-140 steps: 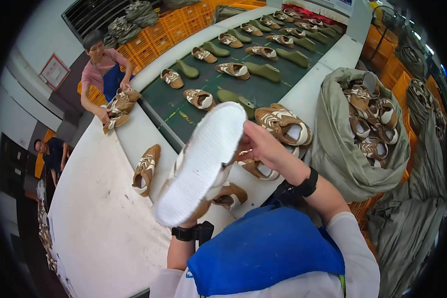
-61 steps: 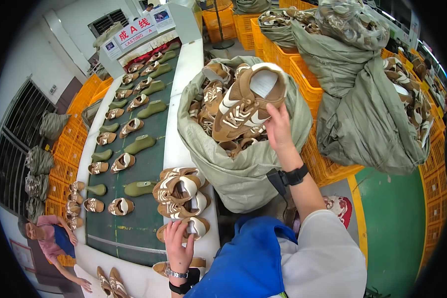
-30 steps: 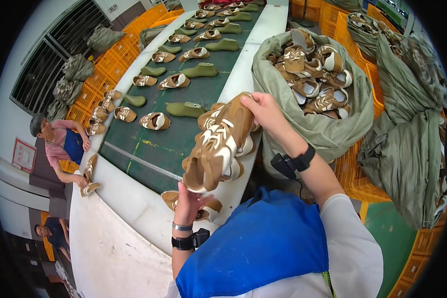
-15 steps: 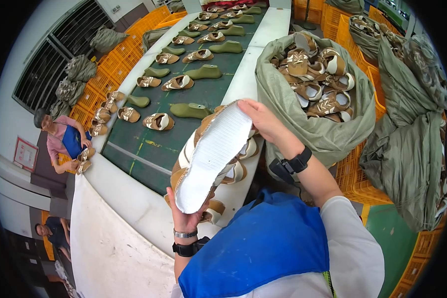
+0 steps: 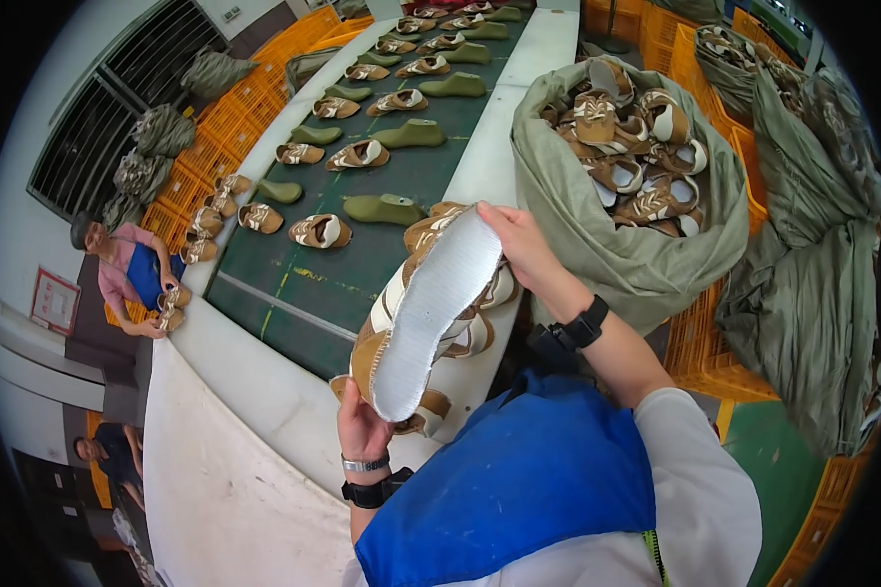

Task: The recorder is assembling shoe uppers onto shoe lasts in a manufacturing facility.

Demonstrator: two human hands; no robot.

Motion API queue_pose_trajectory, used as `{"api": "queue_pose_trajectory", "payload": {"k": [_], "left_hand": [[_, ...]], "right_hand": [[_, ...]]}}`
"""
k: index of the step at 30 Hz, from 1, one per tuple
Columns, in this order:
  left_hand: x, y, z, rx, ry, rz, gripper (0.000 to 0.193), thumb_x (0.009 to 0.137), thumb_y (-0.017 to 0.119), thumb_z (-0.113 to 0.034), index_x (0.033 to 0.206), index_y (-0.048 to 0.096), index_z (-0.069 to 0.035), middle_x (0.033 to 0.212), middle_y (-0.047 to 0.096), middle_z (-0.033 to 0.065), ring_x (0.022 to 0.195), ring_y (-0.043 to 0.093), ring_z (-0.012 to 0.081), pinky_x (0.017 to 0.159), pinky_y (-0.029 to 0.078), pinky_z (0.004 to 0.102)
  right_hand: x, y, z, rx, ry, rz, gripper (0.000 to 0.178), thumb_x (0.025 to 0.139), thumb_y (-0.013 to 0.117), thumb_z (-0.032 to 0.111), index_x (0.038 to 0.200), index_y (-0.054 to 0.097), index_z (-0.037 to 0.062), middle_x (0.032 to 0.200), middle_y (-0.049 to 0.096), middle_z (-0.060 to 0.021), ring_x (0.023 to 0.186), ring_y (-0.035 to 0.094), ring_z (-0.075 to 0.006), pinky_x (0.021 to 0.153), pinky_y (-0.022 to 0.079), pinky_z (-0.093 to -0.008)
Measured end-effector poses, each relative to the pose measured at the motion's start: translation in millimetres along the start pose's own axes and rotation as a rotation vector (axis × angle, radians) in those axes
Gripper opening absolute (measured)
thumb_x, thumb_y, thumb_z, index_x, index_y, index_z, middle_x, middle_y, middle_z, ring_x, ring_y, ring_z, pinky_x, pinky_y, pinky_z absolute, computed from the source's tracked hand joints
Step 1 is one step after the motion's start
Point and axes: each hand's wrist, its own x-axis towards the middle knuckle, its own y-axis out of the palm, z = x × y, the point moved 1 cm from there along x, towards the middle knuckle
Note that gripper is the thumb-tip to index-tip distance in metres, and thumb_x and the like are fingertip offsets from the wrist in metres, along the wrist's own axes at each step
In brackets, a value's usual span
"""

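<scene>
I hold a brown and white shoe upper (image 5: 433, 311) up in front of me, its white ribbed underside turned toward me and its rim stitched. My left hand (image 5: 365, 428) is closed on the lower end, with the fingers partly hidden behind it. At the far upper end my right hand (image 5: 519, 245) grips the rim between thumb and fingers. Behind it, several more shoe uppers (image 5: 476, 335) lie on the white ledge, partly covered by the held one.
Rows of shoe uppers and green shoe lasts (image 5: 386, 209) lie on a green conveyor belt (image 5: 308, 274) ahead. A grey-green sack (image 5: 626, 256) full of uppers stands at the right, beside orange crates (image 5: 705, 342). Across the belt, a co-worker (image 5: 137, 269) handles shoe uppers.
The held shoe upper has tilted a little, so more of its brown side shows near my left hand. Both hands keep their hold.
</scene>
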Motion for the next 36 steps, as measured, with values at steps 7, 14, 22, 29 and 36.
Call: {"api": "queue_pose_trajectory", "payload": {"k": [7,14,22,29,36], "left_hand": [[-11.7,4.8,-8.4,0.134,0.099,0.078,0.052,0.083,0.06,-0.026,0.124,0.039,-0.001,0.119,0.05,0.0101,0.106,0.051,0.0207,0.089,0.044,0.0352],[-13.9,-7.5,-3.8,1.174,0.435,-0.151,0.03,0.085,0.056,-0.013,0.112,0.049,-0.001,0.09,0.057,0.0034,0.082,0.053,0.0093,0.072,0.044,0.0228],[-23.4,-8.6,-7.5,0.394,0.282,-0.043,0.051,0.093,0.035,-0.043,0.13,0.031,-0.008,0.129,0.04,0.0115,0.113,0.046,0.0271,0.087,0.044,0.0436],[-27.1,3.9,19.7,1.681,0.422,-0.005,0.036,0.074,0.067,-0.013,0.106,0.055,-0.001,0.096,0.06,0.0166,0.086,0.058,0.0303,0.076,0.046,0.0331],[-36.9,-54.9,8.7,1.727,0.506,-0.367,0.034,0.075,0.065,-0.01,0.105,0.055,-0.001,0.103,0.058,0.0166,0.095,0.056,0.0303,0.082,0.045,0.035]], "right_hand": [[4.5,-11.3,5.2,-0.131,0.091,-0.02,0.033,0.091,0.046,0.031,0.111,0.053,0.0058,0.089,0.059,-0.0018,0.075,0.055,-0.0082,0.069,0.045,-0.0212],[-17.6,-58.5,2.3,-0.232,0.128,-0.105,0.029,0.09,0.049,0.029,0.104,0.057,0.0054,0.082,0.059,-0.0029,0.07,0.054,-0.0085,0.065,0.045,-0.0214],[-29.6,-75.5,7.2,-0.254,0.112,-0.132,0.024,0.091,0.048,0.024,0.101,0.057,0.0047,0.077,0.058,-0.0004,0.068,0.053,-0.0065,0.064,0.045,-0.0192],[-27.8,-69.7,3.7,-0.304,0.049,-0.062,0.021,0.089,0.05,0.02,0.099,0.058,0.0038,0.075,0.058,-0.0011,0.066,0.053,-0.0069,0.062,0.043,-0.0192],[-24.5,-112.7,28.8,-0.414,-0.072,-0.128,0.02,0.089,0.049,0.015,0.102,0.059,0.0031,0.074,0.058,-0.0014,0.066,0.053,-0.0068,0.062,0.044,-0.0201]]}}
